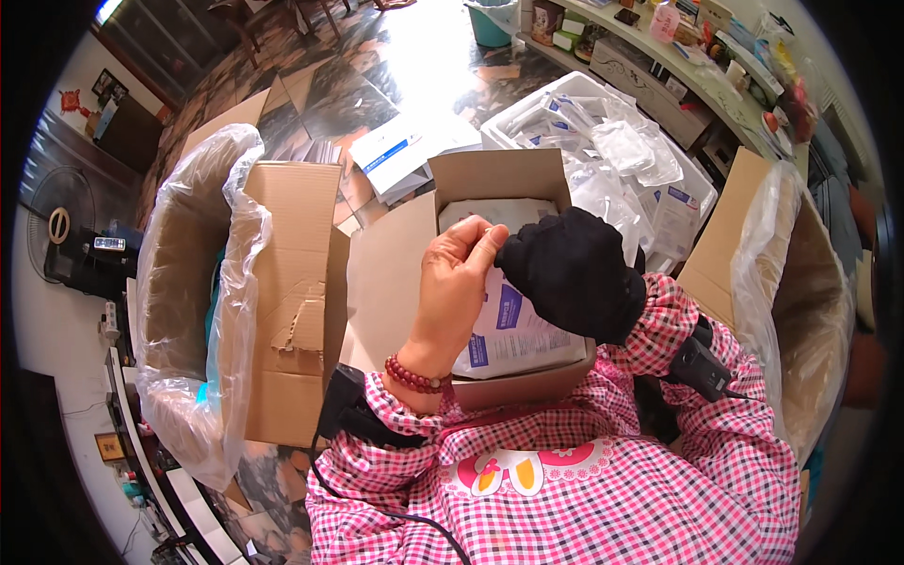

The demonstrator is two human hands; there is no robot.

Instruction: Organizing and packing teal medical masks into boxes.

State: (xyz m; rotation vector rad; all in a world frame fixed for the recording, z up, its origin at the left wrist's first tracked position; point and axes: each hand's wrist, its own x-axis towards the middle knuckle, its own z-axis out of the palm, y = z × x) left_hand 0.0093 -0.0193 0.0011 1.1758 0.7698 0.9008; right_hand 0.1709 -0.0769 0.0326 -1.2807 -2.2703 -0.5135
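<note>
While the left hand (455, 282) pinched the top edge of a white packet (513, 330) standing in the small cardboard box (395, 273), the black-gloved right hand (573, 273), seemingly closed on that packet, did best keeping it upright, well inside the box walls.

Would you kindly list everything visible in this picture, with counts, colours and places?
Small brown cardboard box: one, centre, open, holding white-and-blue packets.
Large cardboard boxes lined with clear plastic: two, far left and far right.
White crate of clear-bagged packets: one, top centre.
Dark fan: one, far left.
Cluttered shelf: one, top right.
Left hand: bare, red bead bracelet, pinching at the black glove.
Right hand: in a black fabric glove.
</note>
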